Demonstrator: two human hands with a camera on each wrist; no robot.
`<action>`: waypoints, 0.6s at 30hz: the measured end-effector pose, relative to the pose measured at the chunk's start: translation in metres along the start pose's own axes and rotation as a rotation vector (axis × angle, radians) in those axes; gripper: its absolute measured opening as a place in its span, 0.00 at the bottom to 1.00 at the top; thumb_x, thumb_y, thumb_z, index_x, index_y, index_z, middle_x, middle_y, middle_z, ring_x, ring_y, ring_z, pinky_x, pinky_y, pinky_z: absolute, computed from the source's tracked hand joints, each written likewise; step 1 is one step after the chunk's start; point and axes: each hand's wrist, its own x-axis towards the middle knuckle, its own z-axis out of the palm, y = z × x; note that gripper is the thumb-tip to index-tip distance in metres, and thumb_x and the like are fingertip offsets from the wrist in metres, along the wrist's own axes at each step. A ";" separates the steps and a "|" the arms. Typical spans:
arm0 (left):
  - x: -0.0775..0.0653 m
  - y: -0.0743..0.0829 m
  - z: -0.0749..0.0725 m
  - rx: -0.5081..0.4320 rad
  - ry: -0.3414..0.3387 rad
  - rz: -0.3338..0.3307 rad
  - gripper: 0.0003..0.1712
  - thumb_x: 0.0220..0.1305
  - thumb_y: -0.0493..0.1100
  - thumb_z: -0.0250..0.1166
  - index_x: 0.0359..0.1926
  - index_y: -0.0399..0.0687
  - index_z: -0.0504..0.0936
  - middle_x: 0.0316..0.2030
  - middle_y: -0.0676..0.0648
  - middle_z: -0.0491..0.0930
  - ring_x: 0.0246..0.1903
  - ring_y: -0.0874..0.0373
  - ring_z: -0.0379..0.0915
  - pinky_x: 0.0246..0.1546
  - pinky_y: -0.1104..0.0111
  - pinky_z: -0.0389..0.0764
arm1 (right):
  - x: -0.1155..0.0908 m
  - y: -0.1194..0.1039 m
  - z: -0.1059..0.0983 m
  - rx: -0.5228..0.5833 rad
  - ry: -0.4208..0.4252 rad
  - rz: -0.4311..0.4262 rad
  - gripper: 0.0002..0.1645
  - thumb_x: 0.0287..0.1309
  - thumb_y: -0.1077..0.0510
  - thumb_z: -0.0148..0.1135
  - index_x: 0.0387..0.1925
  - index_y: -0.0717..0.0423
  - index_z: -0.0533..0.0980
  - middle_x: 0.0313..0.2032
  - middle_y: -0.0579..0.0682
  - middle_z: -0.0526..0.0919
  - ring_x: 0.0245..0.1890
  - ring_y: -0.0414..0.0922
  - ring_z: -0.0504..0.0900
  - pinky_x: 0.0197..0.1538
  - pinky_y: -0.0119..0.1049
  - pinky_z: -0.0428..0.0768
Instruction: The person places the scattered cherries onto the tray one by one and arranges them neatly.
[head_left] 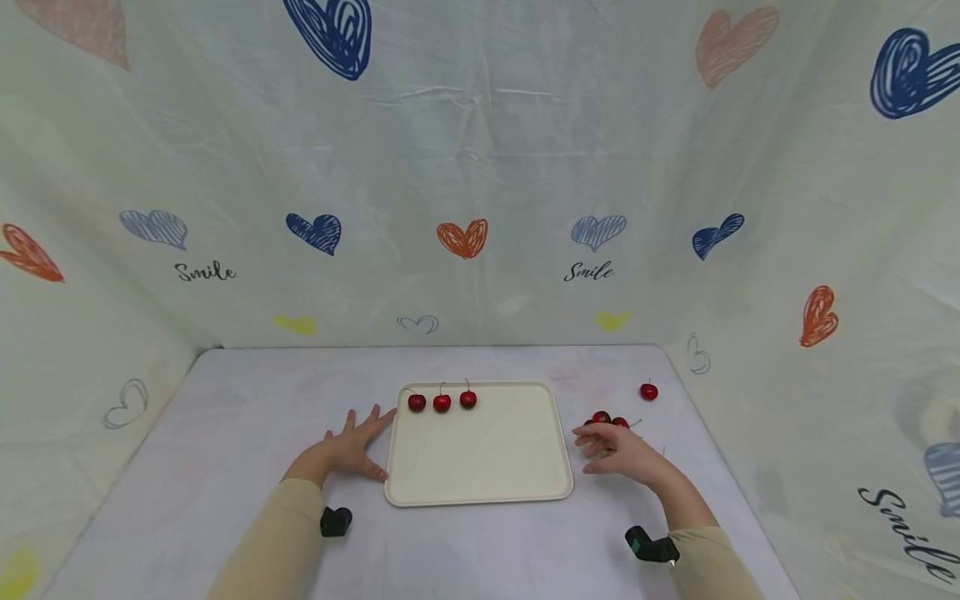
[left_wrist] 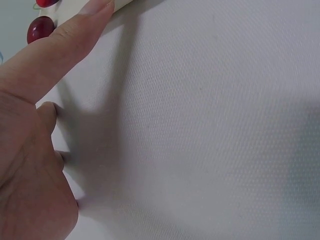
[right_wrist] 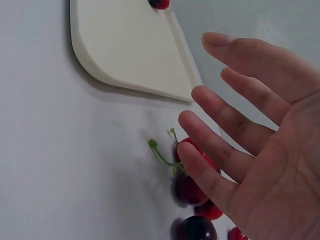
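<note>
The right hand (head_left: 618, 452), fingers loosely spread, is at clustered cherries (head_left: 602, 417), a gap from the tray (head_left: 480, 458) to its left. The left hand (head_left: 347, 450), spread, touches the tray's left edge; three cherries (head_left: 442, 403) line the far edge.

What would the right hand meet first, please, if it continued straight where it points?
Probably the tray, at its right edge, though the right hand might pass above it; height is unclear.
</note>
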 end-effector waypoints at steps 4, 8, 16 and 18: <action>0.000 0.000 0.000 -0.001 0.001 0.001 0.66 0.41 0.51 0.80 0.77 0.51 0.50 0.74 0.33 0.39 0.69 0.26 0.22 0.58 0.26 0.31 | -0.015 0.010 -0.005 0.067 0.039 0.038 0.32 0.54 0.66 0.69 0.60 0.70 0.70 0.52 0.67 0.78 0.50 0.61 0.79 0.45 0.34 0.82; 0.001 -0.001 0.001 0.001 0.001 0.001 0.66 0.41 0.51 0.80 0.77 0.52 0.50 0.75 0.33 0.39 0.69 0.26 0.22 0.58 0.26 0.31 | -0.029 0.019 -0.010 0.114 0.092 0.088 0.33 0.53 0.67 0.70 0.60 0.71 0.70 0.53 0.67 0.78 0.51 0.59 0.78 0.45 0.33 0.81; 0.002 -0.003 0.001 0.001 0.003 0.011 0.67 0.40 0.52 0.81 0.76 0.51 0.50 0.74 0.33 0.40 0.69 0.26 0.22 0.58 0.26 0.31 | -0.051 0.032 -0.019 0.042 0.228 0.160 0.32 0.51 0.67 0.71 0.57 0.71 0.72 0.47 0.62 0.80 0.43 0.52 0.79 0.41 0.31 0.81; 0.002 -0.003 0.001 -0.001 0.002 0.013 0.67 0.39 0.52 0.81 0.76 0.51 0.50 0.75 0.33 0.40 0.69 0.26 0.22 0.58 0.26 0.31 | -0.055 0.034 -0.022 0.012 0.252 0.178 0.31 0.50 0.67 0.72 0.56 0.70 0.73 0.45 0.61 0.80 0.41 0.50 0.79 0.39 0.31 0.81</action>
